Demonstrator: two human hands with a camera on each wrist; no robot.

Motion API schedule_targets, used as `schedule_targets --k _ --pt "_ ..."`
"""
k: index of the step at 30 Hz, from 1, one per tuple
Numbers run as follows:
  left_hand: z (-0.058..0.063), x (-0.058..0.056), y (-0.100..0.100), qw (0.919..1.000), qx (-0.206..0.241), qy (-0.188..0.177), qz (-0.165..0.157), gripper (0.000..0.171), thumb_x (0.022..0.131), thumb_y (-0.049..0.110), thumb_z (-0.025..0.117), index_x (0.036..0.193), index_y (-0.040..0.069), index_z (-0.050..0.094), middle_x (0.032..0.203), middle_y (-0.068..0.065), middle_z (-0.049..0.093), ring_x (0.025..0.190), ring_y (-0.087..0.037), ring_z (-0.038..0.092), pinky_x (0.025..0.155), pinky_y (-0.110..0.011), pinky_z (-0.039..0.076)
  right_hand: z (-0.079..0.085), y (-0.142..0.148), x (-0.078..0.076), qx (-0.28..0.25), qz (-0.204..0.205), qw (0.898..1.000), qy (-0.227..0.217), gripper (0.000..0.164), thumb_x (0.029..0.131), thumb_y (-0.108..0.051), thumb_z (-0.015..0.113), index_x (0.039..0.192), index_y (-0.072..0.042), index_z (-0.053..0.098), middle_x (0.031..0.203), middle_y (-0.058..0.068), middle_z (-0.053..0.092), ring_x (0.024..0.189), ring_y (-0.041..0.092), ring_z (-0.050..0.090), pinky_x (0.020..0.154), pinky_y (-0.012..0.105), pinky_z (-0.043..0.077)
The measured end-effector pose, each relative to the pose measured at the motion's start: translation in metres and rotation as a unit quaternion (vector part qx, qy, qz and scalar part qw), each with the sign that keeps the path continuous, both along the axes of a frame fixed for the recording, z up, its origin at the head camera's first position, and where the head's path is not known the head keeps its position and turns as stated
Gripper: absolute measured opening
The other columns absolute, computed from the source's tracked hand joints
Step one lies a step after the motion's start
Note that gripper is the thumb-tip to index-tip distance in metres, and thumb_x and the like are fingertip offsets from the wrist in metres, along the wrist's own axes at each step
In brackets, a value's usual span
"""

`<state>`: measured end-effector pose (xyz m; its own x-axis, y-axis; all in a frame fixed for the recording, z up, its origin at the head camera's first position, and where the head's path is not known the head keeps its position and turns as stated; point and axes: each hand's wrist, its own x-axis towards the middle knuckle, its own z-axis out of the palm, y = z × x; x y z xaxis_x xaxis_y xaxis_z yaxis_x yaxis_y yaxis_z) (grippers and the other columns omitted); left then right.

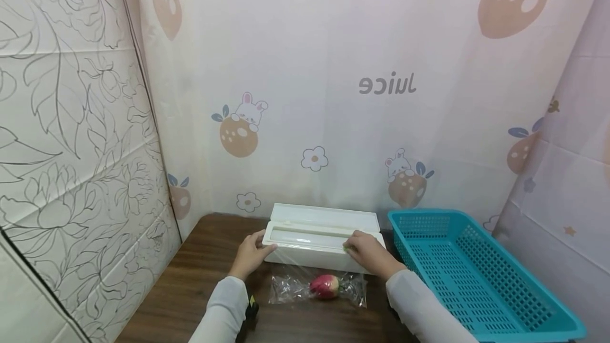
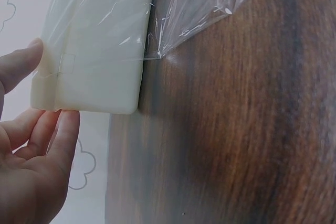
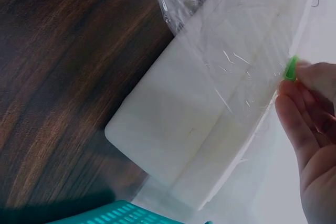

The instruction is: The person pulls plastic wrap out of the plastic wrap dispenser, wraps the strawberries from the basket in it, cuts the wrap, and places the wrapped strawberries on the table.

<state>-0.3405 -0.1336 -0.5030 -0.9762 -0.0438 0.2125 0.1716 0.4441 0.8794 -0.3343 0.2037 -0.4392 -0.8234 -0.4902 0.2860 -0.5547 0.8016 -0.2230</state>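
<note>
Wooden tabletop (image 1: pixel 190 279), hands (image 1: pixel 252 254) (image 1: pixel 370 253) on white box (image 1: pixel 305 256) near back edge

The head view looks forward and down from above and behind both grips, far enough off to hold the left hand (image 1: pixel 250 256), right hand (image 1: pixel 374 254), white cling-film dispenser (image 1: pixel 310 259) and, beyond them, the fruit-and-bunny curtain (image 1: pixel 305 94). The left wrist view, close and turned sideways, faces the dispenser's end at the left grip. The right wrist view, also near and slanted, faces the right grip. Both wrist views share dispenser and wooden tabletop (image 1: pixel 200 279); head and right wrist share the teal basket (image 1: pixel 457 269).
</note>
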Motion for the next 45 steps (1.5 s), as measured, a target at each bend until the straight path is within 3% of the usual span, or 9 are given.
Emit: schedule_targets --k 18,35,45 --pt "-0.001 -0.001 0.001 0.9999 0.007 -0.005 0.005 0.062 0.089 0.027 0.078 0.138 -0.004 0.055 0.121 -0.019 0.058 0.108 -0.034 0.063 0.091 -0.047 0.054 0.001 -0.010 -0.002 -0.026 -0.045 0.998 -0.024 0.010 0.086 -0.001 0.076 0.091 -0.009 0.077 0.082 -0.004 0.062 0.083 0.018 0.065 0.079 0.038 0.057" --pt "-0.002 -0.002 0.001 1.0000 0.003 -0.002 0.007 0.063 0.090 0.027 0.078 0.138 -0.005 0.054 0.120 -0.019 0.058 0.108 -0.034 0.063 0.091 -0.046 0.054 -0.003 -0.020 -0.006 -0.020 -0.013 1.000 0.006 0.009 0.086 0.000 0.075 0.091 -0.008 0.077 0.081 -0.004 0.063 0.080 0.016 0.065 0.075 0.034 0.057" --pt "-0.003 -0.001 0.000 1.0000 0.005 -0.003 0.001 0.064 0.089 0.028 0.078 0.138 -0.006 0.054 0.121 -0.021 0.058 0.109 -0.035 0.063 0.090 -0.047 0.054 -0.001 -0.025 -0.007 -0.027 -0.019 0.999 -0.021 0.009 0.087 -0.001 0.074 0.092 -0.008 0.077 0.082 -0.003 0.065 0.082 0.016 0.065 0.078 0.035 0.057"
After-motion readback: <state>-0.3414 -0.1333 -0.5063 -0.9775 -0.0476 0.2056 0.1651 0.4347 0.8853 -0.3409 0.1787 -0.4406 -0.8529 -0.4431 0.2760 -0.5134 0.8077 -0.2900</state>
